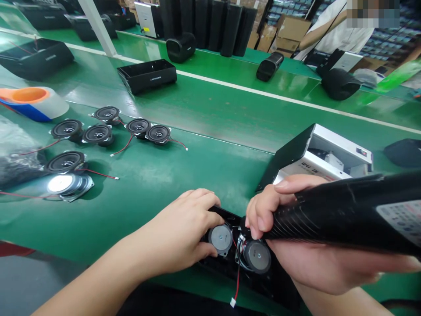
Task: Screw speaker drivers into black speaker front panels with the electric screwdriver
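Note:
My left hand (194,230) grips the rim of a small round speaker (220,239), magnet side up, at the left end of a black speaker housing (279,281). Beside it a second speaker (258,256) sits magnet up in the same housing. A red and black wire with a white plug (233,302) hangs over the housing's near edge. My right hand (296,228) is wrapped around a thick black electric screwdriver (342,215) with a ridged grip and a pale label, held over the housing. My hand hides its tip.
A silver and black screw feeder (324,153) stands behind my right hand. Several loose speakers (98,134) with wires lie at left, near a tape roll (33,98). Across the white line are black housings (148,77) and finished-looking speakers. A person (342,30) is at the back right.

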`<state>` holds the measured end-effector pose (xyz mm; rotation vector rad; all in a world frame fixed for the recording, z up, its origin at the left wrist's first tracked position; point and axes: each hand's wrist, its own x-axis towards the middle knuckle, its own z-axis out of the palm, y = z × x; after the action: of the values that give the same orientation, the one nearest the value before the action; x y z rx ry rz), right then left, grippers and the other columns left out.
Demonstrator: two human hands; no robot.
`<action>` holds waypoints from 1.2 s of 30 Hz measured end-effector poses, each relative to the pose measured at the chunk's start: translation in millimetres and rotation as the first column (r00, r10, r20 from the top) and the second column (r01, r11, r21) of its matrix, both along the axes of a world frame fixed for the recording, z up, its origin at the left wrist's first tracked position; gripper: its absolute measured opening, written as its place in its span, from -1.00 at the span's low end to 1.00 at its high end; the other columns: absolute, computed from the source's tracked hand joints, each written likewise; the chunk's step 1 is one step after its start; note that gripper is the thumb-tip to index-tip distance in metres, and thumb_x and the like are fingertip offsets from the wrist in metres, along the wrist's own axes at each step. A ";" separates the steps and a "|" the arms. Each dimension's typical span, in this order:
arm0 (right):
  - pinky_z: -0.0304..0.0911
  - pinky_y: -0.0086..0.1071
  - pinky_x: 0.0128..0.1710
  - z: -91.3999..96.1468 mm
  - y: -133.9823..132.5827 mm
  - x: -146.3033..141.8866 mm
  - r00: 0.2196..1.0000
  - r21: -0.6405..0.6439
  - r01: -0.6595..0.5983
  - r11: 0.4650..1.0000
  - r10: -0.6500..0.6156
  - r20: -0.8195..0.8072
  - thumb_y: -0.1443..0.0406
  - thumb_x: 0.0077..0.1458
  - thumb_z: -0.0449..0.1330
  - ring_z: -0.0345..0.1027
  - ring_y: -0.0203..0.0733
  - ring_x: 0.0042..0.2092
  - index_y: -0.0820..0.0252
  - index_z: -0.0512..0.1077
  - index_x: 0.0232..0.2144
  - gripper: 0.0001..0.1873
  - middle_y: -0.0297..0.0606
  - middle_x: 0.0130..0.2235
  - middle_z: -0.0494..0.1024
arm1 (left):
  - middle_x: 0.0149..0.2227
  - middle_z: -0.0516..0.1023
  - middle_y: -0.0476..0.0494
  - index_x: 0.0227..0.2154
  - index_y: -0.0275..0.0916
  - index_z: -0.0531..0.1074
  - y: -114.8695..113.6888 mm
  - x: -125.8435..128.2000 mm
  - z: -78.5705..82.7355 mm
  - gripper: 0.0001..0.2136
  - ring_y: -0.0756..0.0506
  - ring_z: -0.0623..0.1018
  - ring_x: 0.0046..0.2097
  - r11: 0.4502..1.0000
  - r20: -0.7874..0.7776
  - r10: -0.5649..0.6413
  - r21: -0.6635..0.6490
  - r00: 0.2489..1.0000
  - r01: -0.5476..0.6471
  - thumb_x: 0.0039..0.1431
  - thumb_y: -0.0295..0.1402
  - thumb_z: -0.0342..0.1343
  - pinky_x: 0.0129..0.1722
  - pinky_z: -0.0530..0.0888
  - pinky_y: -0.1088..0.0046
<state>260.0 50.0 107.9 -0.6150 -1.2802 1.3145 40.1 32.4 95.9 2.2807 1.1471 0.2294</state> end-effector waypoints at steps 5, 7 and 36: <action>0.29 -0.31 -0.58 -27.8 -1.6 -3.8 0.989 0.007 -0.150 0.989 0.150 0.016 -0.37 0.19 0.28 0.37 -0.17 -0.57 0.01 0.59 0.04 -0.28 -0.31 -0.46 0.57 | 0.04 0.56 -0.14 -0.09 -0.10 0.69 0.5 0.1 -0.6 -0.65 -0.33 0.52 0.17 1.000 -0.003 -0.009 -0.012 1.000 0.009 0.05 -0.35 0.59 0.21 0.50 -0.01; 0.27 -0.32 -0.57 -24.5 1.2 -4.3 0.991 -0.025 -0.131 0.991 0.132 0.013 -0.42 0.18 0.22 0.36 -0.17 -0.57 -0.02 0.57 0.04 -0.25 -0.35 -0.46 0.54 | 0.06 0.56 -0.14 -0.08 -0.11 0.70 0.1 0.5 0.2 -0.64 -0.33 0.52 0.18 1.000 0.002 0.010 -0.016 1.000 -0.010 0.05 -0.34 0.59 0.23 0.49 -0.01; 0.31 -0.30 -0.56 -6.8 11.6 -0.6 0.979 -0.038 -0.054 0.998 0.045 -0.197 -0.38 0.13 0.31 0.38 -0.13 -0.53 0.03 0.55 0.03 -0.25 -0.33 -0.43 0.58 | 0.28 0.50 -0.20 0.10 -0.03 0.65 0.1 2.9 8.6 -0.75 -0.35 0.41 0.39 1.000 -0.034 0.017 0.007 0.999 -0.017 0.46 -0.33 0.20 0.42 0.37 -0.13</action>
<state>259.5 61.6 101.0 -0.4731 -1.1147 1.4106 43.1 32.5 104.5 2.2891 1.1850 0.2021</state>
